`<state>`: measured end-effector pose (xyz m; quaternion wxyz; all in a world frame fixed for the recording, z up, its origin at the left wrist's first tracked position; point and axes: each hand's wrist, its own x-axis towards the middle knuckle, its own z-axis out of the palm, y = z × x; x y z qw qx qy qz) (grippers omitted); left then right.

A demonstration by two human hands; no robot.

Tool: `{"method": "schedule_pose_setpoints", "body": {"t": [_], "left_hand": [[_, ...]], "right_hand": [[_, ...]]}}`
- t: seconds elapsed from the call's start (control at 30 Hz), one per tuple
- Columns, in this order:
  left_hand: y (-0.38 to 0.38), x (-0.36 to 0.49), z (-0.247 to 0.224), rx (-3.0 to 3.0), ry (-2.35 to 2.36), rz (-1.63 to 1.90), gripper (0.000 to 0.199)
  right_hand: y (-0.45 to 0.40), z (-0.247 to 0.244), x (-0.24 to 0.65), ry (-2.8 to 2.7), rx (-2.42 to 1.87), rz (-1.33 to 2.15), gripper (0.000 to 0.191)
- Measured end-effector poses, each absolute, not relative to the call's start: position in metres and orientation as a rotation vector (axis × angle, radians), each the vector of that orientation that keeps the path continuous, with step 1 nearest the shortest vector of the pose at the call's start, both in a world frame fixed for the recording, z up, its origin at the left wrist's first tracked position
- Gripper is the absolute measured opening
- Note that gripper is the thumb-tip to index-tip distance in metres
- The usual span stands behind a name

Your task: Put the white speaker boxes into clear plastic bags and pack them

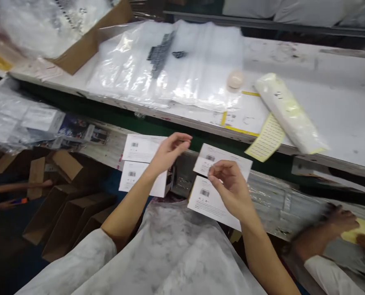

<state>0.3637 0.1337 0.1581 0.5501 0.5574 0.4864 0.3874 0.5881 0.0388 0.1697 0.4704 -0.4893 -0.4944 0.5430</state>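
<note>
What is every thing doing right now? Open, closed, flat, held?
left hand: raised over the white boxes, fingers pinched, holding nothing I can see.
right hand: fingertips pinched, over the right white boxes.
white boxes: closed, lying flat, barcode labels up.
plastic bags: flat, stacked on the table.
yellow label sheet: hanging over the table edge.
cardboard box: open.

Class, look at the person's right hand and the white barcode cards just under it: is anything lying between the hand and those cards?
Nothing visible does. The right hand hovers directly over the two right-side white cards, fingertips pinched together, with no object in between. The left hand is off to the side, above another pair of cards.
</note>
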Motion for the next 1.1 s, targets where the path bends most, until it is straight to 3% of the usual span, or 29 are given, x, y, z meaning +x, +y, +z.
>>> {"method": "schedule_pose_setpoints", "body": {"t": [0.17,0.3,0.37,0.43,0.93,1.1], "left_hand": [[0.103,0.199,0.128,1.247,1.707,1.28,0.022],[0.087,0.14,0.077,1.157,1.658,1.163,0.051],[0.083,0.138,0.055,1.121,1.5,1.086,0.07],[0.08,0.145,0.043,1.073,1.346,1.039,0.076],[0.075,0.155,0.034,0.964,1.147,1.056,0.068],[0.074,0.157,0.036,0.97,1.169,1.041,0.068]], "right_hand": [[0.092,0.149,0.466,-1.595,-1.212,1.466,0.023],[0.133,0.129,0.388,-1.89,-1.301,1.359,0.027],[0.144,0.121,0.368,-1.971,-1.365,1.269,0.027],[0.15,0.119,0.357,-2.009,-1.431,1.207,0.027],[0.147,0.127,0.334,-2.094,-1.642,0.988,0.023],[0.153,0.12,0.332,-2.099,-1.701,0.904,0.036]]}}
